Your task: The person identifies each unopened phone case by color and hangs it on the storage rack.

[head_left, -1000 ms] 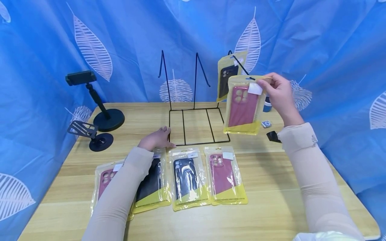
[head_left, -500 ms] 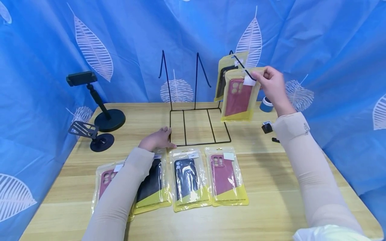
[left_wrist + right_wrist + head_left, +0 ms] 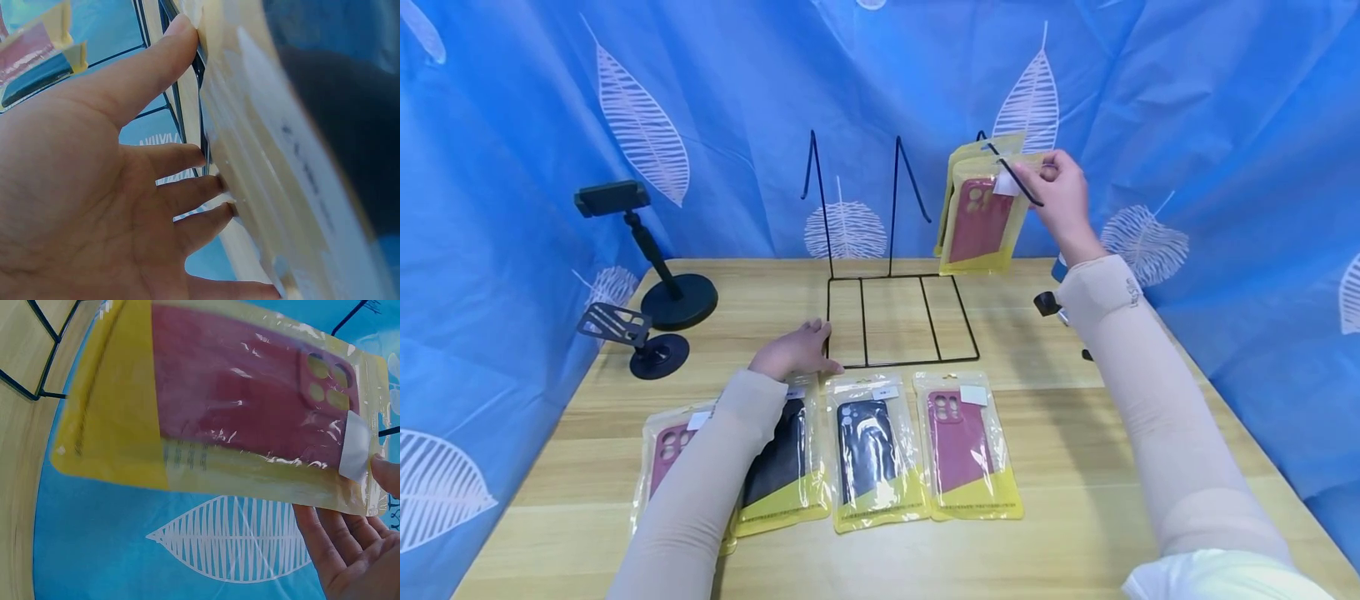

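Observation:
My right hand (image 3: 1063, 196) pinches the upper right corner of a clear-and-yellow pouch with a dark pink phone case (image 3: 980, 218) in it. The pouch hangs on the right arm of a black wire display rack (image 3: 903, 363), just in front of another pouch that it mostly hides. In the right wrist view, thumb and fingers hold the label end of the pouch (image 3: 250, 394). My left hand (image 3: 795, 348) rests at the rack's front left corner; in the left wrist view its fingers (image 3: 181, 159) are fairly straight and touch the base wire.
Several pouched phone cases lie in a row before the rack, among them a black one (image 3: 867, 446) and a pink one (image 3: 961, 442). My left sleeve partly covers the leftmost (image 3: 668, 450). Two phone stands (image 3: 679, 300) are at left. Small dark items (image 3: 1047, 303) lie near my right forearm.
My right hand has moved back and slightly left, sliding the pink case's pouch along the rack's arm up to the pouch behind. My left hand has stayed at the rack's corner.

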`<state>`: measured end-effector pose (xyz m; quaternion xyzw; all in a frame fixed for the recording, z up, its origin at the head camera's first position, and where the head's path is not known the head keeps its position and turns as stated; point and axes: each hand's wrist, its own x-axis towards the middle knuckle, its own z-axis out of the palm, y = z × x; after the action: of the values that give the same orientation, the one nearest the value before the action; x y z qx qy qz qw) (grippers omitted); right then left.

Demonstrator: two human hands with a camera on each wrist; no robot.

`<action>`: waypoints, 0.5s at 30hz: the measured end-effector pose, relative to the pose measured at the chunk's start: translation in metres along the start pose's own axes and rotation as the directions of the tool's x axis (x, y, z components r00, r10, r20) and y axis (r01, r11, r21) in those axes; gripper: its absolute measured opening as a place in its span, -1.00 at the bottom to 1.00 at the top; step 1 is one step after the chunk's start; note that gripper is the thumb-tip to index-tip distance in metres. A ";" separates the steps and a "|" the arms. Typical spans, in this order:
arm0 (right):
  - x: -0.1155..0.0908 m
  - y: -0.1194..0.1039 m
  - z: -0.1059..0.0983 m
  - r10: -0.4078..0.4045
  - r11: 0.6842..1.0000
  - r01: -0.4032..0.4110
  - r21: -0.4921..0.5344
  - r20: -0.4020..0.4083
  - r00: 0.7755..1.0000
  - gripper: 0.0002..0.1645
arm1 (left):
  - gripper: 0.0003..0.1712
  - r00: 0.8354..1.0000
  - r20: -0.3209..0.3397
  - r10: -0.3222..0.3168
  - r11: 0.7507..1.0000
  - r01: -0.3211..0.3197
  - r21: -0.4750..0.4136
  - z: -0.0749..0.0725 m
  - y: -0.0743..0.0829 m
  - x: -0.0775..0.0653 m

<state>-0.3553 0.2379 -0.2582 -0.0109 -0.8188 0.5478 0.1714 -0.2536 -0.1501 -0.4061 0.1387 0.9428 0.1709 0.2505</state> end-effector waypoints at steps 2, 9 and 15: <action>0.003 0.000 0.002 0.005 1.000 -0.005 -0.014 -0.016 1.000 -0.56 | 0.13 1.000 0.000 0.000 1.000 0.000 0.003 0.000 0.000 -0.001; 0.013 0.001 0.009 -0.011 0.998 0.008 -0.055 -0.050 0.999 -0.55 | 0.13 1.000 -0.012 -0.003 1.000 0.003 0.004 0.000 0.001 -0.001; 0.019 0.002 0.012 0.003 0.993 -0.012 -0.118 -0.073 0.997 -0.52 | 0.14 1.000 -0.018 0.006 1.000 -0.006 -0.002 0.001 0.000 0.000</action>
<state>-0.3776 0.2317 -0.2590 -0.0439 -0.8431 0.4981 0.1979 -0.2534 -0.1497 -0.4070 0.1396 0.9443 0.1739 0.2418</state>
